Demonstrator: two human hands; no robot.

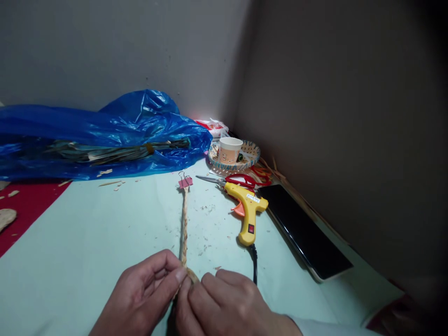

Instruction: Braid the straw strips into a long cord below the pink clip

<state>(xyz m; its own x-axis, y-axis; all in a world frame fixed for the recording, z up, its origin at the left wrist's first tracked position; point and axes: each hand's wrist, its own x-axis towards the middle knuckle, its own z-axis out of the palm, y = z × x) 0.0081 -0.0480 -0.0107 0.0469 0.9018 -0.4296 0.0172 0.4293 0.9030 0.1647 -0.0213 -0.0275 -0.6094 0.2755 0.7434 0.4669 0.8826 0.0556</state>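
A narrow braid of pale straw-like strips [185, 226] runs up the table in front of me. Its far end is gripped by a pink binder clip [185, 182]. My left hand [147, 291] pinches the near end of the braid between thumb and forefinger. Right beside it, my right hand [219, 303] has its fingers curled closed on a strip [192, 275] that bends out from the braid. The lower ends of the strips are mostly hidden behind both hands.
A yellow glue gun [249, 207] with a black cord lies right of the braid, by red-handled scissors [241, 180]. Further right rests a dark tablet [304, 228]. A paper cup [230, 150] stands in a woven tray [254, 150]. Blue plastic bag [150, 121] covers the back left.
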